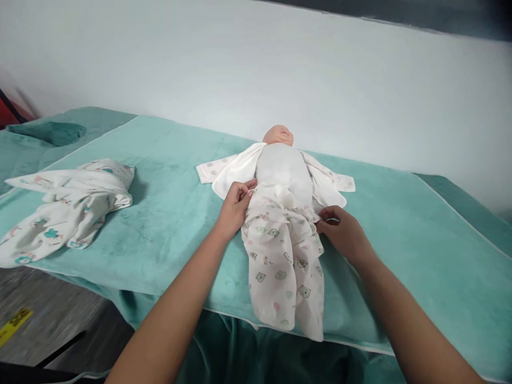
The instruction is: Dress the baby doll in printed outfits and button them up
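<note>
A baby doll (279, 135) lies on its back, its head toward the wall. Patterned white baby pants (276, 261) cover its legs up to the waist. A white long-sleeved baby top (240, 166) is spread open to both sides, baring the pale torso (283, 168). My left hand (236, 208) is closed, thumb against fingers, on the pants' waistband at the doll's left-hand edge in view. At the opposite side, my right hand (342, 229) pinches the waistband edge between thumb and fingers.
A crumpled white patterned cloth (76, 202) lies at the left on the green-covered table (172, 240). A white wall (200, 69) stands behind. The table's front edge runs below the pants' feet, and a yellow floor label (15, 325) shows at lower left.
</note>
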{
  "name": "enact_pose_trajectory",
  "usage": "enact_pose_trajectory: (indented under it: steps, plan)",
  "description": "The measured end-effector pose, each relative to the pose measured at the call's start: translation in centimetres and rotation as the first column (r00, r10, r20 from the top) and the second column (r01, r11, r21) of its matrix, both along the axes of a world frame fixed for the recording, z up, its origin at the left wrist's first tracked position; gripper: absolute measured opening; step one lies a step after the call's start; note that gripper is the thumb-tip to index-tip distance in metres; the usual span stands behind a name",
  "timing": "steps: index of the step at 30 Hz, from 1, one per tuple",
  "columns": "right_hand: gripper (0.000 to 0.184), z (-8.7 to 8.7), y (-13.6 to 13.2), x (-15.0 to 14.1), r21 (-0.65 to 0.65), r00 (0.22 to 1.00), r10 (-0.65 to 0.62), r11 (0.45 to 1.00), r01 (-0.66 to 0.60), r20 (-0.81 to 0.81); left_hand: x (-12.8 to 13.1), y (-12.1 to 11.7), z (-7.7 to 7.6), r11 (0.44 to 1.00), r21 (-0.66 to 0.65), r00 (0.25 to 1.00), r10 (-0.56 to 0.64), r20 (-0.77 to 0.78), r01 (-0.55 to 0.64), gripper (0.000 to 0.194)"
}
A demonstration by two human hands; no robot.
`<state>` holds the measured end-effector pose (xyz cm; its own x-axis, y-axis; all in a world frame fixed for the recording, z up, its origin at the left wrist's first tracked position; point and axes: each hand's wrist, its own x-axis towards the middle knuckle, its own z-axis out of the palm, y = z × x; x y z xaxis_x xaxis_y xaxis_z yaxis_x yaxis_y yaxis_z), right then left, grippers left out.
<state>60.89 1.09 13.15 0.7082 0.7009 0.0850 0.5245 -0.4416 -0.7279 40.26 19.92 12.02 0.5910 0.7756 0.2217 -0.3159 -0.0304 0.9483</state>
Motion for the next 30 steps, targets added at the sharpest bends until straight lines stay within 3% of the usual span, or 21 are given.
enact_pose_trajectory:
  steps: [4,8,10,13,19,26,30]
  plan:
    - [0.017,-1.2,0.6,-0.2,0.180,0.970,-0.164,0.975,0.131,0.181,-0.1,0.0,0.0,0.999,-0.044,1.000,0.012,0.028,-0.010,0.024]
    - [0.015,-0.7,1.4,-0.6,0.307,0.960,-0.113,0.951,0.031,0.255,-0.2,0.0,0.2,0.997,-0.071,0.999,-0.022,0.050,0.026,0.026]
    - [0.015,0.0,2.0,-0.7,0.316,0.981,-0.027,0.948,-0.035,0.190,-0.2,0.0,0.4,0.995,-0.080,0.998,-0.048,0.047,0.051,0.026]
    - [0.016,0.7,2.9,-0.3,0.354,0.998,0.050,0.935,-0.035,-0.034,-0.3,0.1,0.5,0.993,-0.102,0.997,-0.060,0.047,0.064,0.025]
    - [0.026,-0.5,3.2,0.9,0.419,0.897,0.218,0.907,-0.041,-0.385,-0.4,0.2,0.5,0.985,-0.148,0.993,-0.081,0.091,0.094,0.023]
    - [0.022,-1.2,2.4,1.2,0.466,0.753,0.366,0.880,-0.089,-0.547,-0.5,0.1,0.5,0.989,-0.146,0.999,-0.034,-0.030,0.029,0.017]
    - [0.026,-1.1,2.2,1.3,0.496,0.746,0.477,0.838,-0.227,-0.465,-0.5,0.3,0.4,0.993,-0.084,0.995,-0.085,-0.047,0.081,0.016]
